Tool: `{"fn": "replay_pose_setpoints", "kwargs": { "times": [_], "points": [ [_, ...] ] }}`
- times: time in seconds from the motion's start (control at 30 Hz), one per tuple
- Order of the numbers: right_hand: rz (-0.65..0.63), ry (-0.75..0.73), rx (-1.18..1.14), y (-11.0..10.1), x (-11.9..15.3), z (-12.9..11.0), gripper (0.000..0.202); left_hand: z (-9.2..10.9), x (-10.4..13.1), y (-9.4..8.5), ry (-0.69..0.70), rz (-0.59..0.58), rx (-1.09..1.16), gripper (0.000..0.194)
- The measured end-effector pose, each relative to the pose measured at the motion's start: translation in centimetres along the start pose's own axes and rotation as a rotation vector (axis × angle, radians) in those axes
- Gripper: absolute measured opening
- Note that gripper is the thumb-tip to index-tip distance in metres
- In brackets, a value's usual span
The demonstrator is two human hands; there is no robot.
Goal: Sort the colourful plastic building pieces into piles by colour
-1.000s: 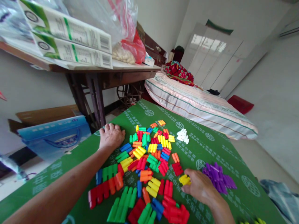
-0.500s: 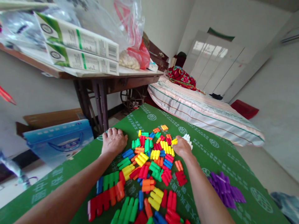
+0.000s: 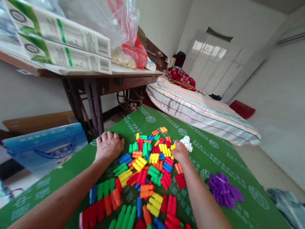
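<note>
Many bullet-shaped plastic building blocks in red, yellow, green, blue and orange lie spread across the green table (image 3: 202,203). My left hand (image 3: 109,147) rests palm down on the table, fingers stretched out, just left of a pair of green blocks (image 3: 133,147). At the far right of the spread, my right hand (image 3: 180,151) has its fingers closed on a small yellow block (image 3: 173,146); the fingertips are partly hidden. A cluster of white blocks (image 3: 186,143) lies just beyond that hand. Purple blocks (image 3: 224,190) are heaped to the right of my right forearm.
On the left stands a wooden desk (image 3: 133,81) with long white-green boxes (image 3: 71,58) and plastic bags (image 3: 137,52). A blue carton (image 3: 47,146) is beneath its front. Behind the table is a bed (image 3: 202,111). Folded cloth (image 3: 284,203) shows at lower right.
The camera view has turned slightly, so everything sits a little further left. My left hand stays flat on the table; my right hand keeps the yellow block near the white cluster.
</note>
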State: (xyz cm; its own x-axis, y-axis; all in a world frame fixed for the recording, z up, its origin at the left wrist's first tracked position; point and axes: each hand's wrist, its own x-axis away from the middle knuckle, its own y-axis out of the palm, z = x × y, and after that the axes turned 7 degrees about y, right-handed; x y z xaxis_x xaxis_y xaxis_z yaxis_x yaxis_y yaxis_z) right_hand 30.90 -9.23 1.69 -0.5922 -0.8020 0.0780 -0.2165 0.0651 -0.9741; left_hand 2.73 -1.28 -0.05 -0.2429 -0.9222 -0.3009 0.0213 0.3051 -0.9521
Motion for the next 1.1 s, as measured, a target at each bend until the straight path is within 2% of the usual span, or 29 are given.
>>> {"fn": "replay_pose_setpoints", "kwargs": {
  "times": [0.1, 0.23, 0.4, 0.53, 0.77, 0.97, 1.1],
  "points": [
    [-0.008, -0.03, -0.058, -0.7, 0.0, 2.0, 0.038, 0.0, 0.0, -0.2, 0.01, -0.009, -0.015, 0.048],
    [0.004, -0.019, -0.122, -2.2, -1.0, 6.8, 0.037, 0.0, -0.2, -0.3, 0.014, -0.014, -0.034, 0.048],
    [0.078, 0.141, -0.105, -3.7, -3.7, 13.9, 0.039, -0.1, -0.4, -0.2, 0.013, -0.022, -0.035, 0.046],
    [0.112, 0.237, -0.075, -3.9, -5.7, 18.0, 0.04, -0.1, -0.6, -0.1, 0.013, -0.028, -0.04, 0.047],
    [0.094, 0.279, -0.099, -2.7, -7.6, 20.9, 0.039, 0.1, -0.6, -0.4, 0.007, -0.05, -0.039, 0.049],
    [0.062, 0.298, -0.221, -2.3, -7.9, 21.9, 0.058, 0.0, -0.6, -0.3, 0.009, -0.051, -0.034, 0.05],
    [0.068, 0.343, -0.284, -2.9, -7.5, 22.2, 0.054, 0.0, -0.6, -0.2, 0.01, -0.047, -0.022, 0.051]
  ]
}}
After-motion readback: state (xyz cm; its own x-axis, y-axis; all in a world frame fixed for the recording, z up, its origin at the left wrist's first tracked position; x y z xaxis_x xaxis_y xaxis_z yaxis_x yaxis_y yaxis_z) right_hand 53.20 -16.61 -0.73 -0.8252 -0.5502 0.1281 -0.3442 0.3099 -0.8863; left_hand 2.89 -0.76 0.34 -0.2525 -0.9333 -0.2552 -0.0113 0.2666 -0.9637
